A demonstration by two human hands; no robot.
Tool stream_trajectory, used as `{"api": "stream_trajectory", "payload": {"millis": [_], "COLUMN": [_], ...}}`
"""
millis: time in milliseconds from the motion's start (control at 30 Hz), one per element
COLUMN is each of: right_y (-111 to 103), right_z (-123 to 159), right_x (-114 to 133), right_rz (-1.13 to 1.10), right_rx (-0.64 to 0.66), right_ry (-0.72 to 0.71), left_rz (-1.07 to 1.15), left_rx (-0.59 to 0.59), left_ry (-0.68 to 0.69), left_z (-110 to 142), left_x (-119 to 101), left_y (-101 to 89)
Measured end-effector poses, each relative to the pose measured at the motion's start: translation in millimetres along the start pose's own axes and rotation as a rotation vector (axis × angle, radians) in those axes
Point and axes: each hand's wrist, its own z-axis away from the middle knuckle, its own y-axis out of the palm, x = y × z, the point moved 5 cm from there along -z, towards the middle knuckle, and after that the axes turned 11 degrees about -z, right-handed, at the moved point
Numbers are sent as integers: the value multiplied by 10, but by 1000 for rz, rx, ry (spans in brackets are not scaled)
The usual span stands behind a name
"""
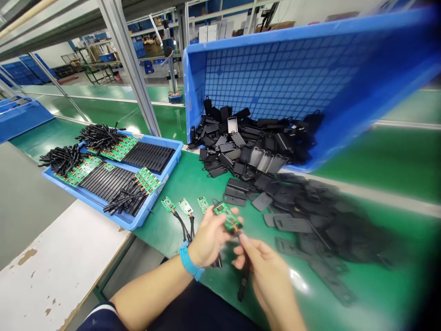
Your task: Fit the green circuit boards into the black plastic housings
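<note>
My left hand (208, 239), wearing a blue wristband, grips a small green circuit board (228, 218) between thumb and fingers. A dark rim with a small loop shows at the board's far end, like one of the black cases, but most of it is hidden. My right hand (267, 264) pinches the black cable (243, 282) close to where its coloured wires meet the board; the cable's end hangs below. Just left of my left hand lie a few more boards, including a pale one (186, 207), with black cables (183, 226) running toward me.
A blue crate (196, 73) lies tipped on its side, black plastic cases (237, 140) spilling from it. Flat black covers (292, 224) are spread over the green table to the right. At left, a blue tray (129, 223) holds boards with cables and rows of black parts. A metal post (132, 69) rises behind.
</note>
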Motion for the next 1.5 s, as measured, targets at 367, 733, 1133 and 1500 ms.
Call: {"api": "stream_trajectory", "payload": {"millis": [367,733,1133,1500], "right_y": [78,123,-16,34], "right_z": [-62,8,145,175], "right_x": [-52,36,295,203], "right_rz": [35,24,-262,-6], "right_rx": [47,96,232,85], "right_ry": [34,3,214,-30], "left_rz": [-220,-527,-514,-111], "left_rx": [-142,-262,283,301], "left_ry": [106,321,19,-82], "left_z": [-90,-62,-50,42], "left_x": [52,5,-192,-176], "left_y": [-109,-144,-246,-76]}}
